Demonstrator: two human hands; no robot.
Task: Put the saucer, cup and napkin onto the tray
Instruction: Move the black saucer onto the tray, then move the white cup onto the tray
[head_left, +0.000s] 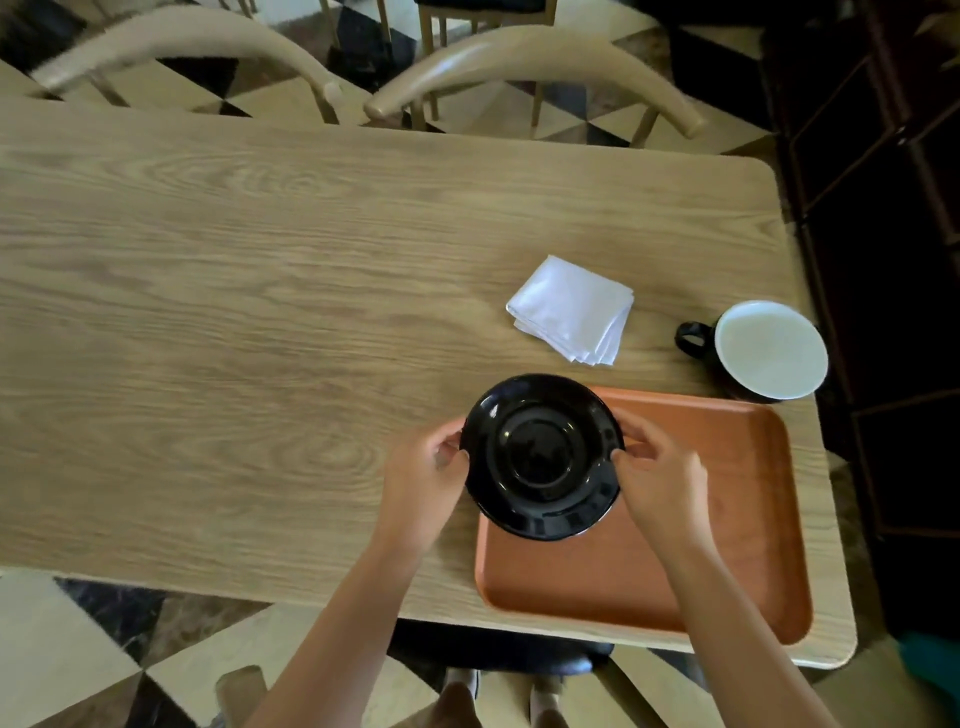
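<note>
A glossy black saucer (540, 457) is held at its two sides, over the left end of the orange tray (737, 519). My left hand (426, 478) pinches its left rim and my right hand (660, 483) pinches its right rim. Whether the saucer rests on the tray or hovers above it I cannot tell. A folded white napkin (571, 309) lies on the wooden table beyond the tray. A black cup (763, 353) with a white inside stands near the table's right edge, its handle pointing left.
The light wooden table (234, 312) stretches left. Its right edge runs just past the cup and tray. Two curved wooden chair backs (519, 57) stand at the far side. A dark cabinet (883, 260) is on the right.
</note>
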